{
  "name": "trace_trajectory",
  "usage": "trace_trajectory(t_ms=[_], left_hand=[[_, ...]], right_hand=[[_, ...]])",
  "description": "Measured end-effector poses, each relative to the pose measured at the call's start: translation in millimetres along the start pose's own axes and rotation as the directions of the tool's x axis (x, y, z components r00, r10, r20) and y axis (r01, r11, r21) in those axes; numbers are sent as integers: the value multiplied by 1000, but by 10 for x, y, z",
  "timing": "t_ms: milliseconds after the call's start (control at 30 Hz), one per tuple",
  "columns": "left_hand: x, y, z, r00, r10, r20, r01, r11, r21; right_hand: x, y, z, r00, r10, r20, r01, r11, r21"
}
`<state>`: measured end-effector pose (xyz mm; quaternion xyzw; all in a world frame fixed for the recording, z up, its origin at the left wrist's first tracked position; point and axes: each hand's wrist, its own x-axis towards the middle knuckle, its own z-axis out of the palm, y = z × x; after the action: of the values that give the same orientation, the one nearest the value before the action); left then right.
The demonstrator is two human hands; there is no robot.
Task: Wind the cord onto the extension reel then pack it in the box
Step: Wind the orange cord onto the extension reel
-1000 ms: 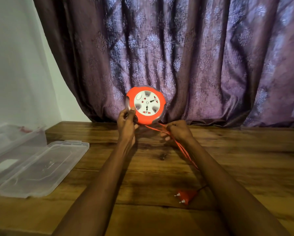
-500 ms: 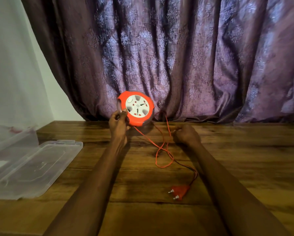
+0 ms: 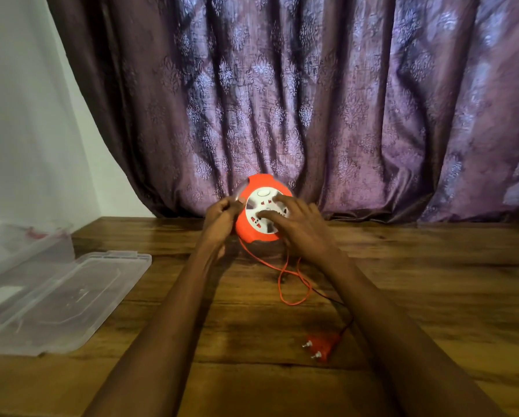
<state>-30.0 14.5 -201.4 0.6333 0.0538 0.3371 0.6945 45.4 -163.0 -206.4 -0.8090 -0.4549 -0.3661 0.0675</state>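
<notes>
Left hand (image 3: 222, 216) clamped on reel (image 3: 253, 230) edge, right hand (image 3: 297, 224) splayed flat across its face.

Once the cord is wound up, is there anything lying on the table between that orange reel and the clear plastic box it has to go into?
Nothing visible blocks it. The reel is held up in both hands at the table's far edge, and the wood between it and the open box on the left is bare. The box's lid lies open beside it.

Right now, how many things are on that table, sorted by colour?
Orange: 3, the extension reel, its cord, the plug.
Clear plastic: 2, the box, its lid.
Total: 5.
</notes>
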Motion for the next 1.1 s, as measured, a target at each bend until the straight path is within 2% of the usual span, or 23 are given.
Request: trace_trajectory(t_ms=[300, 367, 400, 433, 467, 500, 533, 567, 600, 633, 667, 700, 767, 833, 867, 900, 967, 1000, 1033, 1067, 1100], left_hand=[[25, -99, 133, 996, 81, 47, -87, 987, 135], [23, -127, 170, 992, 115, 53, -123, 977, 174], [15, -146, 201, 988, 144, 53, -152, 968, 199], [5, -169, 236, 982, 183, 53, -190, 955, 228], [-17, -186, 277, 973, 222, 61, -230, 939, 256], [-36, -200, 315, 963, 259, 75, -270, 920, 284], [-53, -218, 347, 952, 290, 98, -306, 899, 312], [-62, -241, 368, 940, 318, 120, -340, 876, 343], [-78, -260, 385, 932, 335, 140, -363, 858, 364], [-94, -275, 391, 930, 337, 148, -368, 853, 371], [-101, -282, 391, 934, 328, 141, -357, 860, 364], [-97, -283, 384, 941, 315, 124, -339, 874, 350], [-73, -270, 353, 956, 283, 77, -293, 907, 302], [-36, -237, 303, 969, 247, 8, -242, 939, 245], [-20, -222, 275, 974, 224, -28, -213, 954, 211], [-8, -214, 251, 978, 199, -63, -186, 967, 174], [17, -210, 223, 982, 139, -128, -128, 988, 91], [28, -199, 210, 982, 106, -156, -100, 994, 46], [38, -186, 196, 981, 78, -179, -79, 997, 4], [53, -171, 174, 979, 59, -193, -66, 997, -28], [64, -149, 149, 979, 45, -199, -56, 997, -50]], right_hand=[[11, -59, 82, 987, 154, 43, -148, 981, -123], [0, -83, 64, 954, 298, 30, -298, 954, -9], [1, -88, 62, 903, 428, 43, -430, 895, 116], [16, -98, 53, 823, 559, 98, -564, 786, 255], [38, -109, 46, 732, 651, 201, -666, 621, 414], [72, -112, 36, 654, 691, 308, -698, 394, 599], [98, -113, 37, 586, 701, 407, -655, 114, 747], [115, -112, 45, 511, 684, 520, -589, -162, 792], [113, -107, 47, 435, 657, 616, -549, -348, 760], [96, -95, 70, 388, 627, 676, -545, -435, 716], [82, -88, 97, 375, 609, 699, -544, -466, 698], [73, -79, 107, 387, 603, 697, -542, -463, 702], [56, -47, 105, 453, 617, 644, -536, -389, 750], [49, -26, 86, 541, 620, 568, -515, -289, 807], [39, -29, 90, 585, 632, 509, -511, -201, 836], [33, -41, 103, 623, 649, 437, -523, -70, 850], [1, -76, 118, 706, 654, 271, -560, 281, 779], [-15, -99, 117, 771, 612, 174, -515, 440, 736], [-28, -124, 102, 855, 514, 74, -407, 576, 709], [-34, -155, 71, 935, 354, -11, -256, 697, 670], [-33, -184, 42, 986, 155, -58, -88, 790, 607]])
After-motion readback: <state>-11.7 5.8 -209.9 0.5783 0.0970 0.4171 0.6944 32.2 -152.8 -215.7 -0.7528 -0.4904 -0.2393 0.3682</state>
